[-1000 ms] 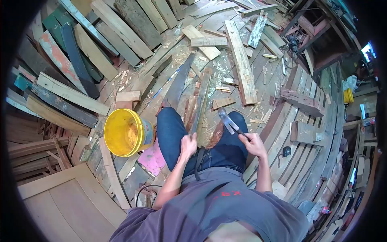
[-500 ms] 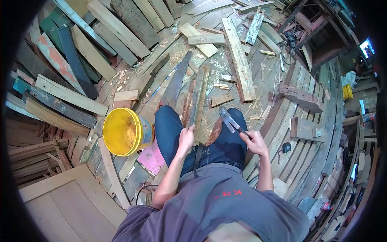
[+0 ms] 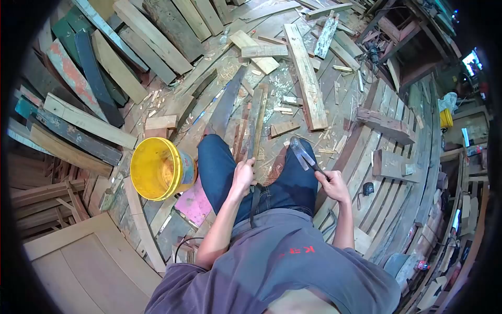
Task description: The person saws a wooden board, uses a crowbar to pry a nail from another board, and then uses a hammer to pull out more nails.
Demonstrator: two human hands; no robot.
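Note:
My left hand (image 3: 243, 177) is closed around the near end of a long narrow wood strip (image 3: 257, 120), which points away from me between my knees. In my right hand (image 3: 333, 185) is the dark handle of a claw hammer (image 3: 301, 155); its metal head is over my right thigh. A hand saw (image 3: 228, 102) lies on the floor beyond my left knee, left of the strip. Left of my left leg stands a yellow bucket (image 3: 157, 168), its open top tilted toward me.
Boards (image 3: 83, 78) are stacked at the upper left. A long plank (image 3: 306, 78) and offcuts lie on the floor ahead. On the right are a slatted bench (image 3: 384, 204) with wood blocks and a small black tape measure (image 3: 368, 188). A panelled door (image 3: 94, 261) lies lower left.
The view has shifted slightly, so the surroundings sit a little further left. My right hand and the hammer are slightly lower and nearer me. Both hands keep their holds.

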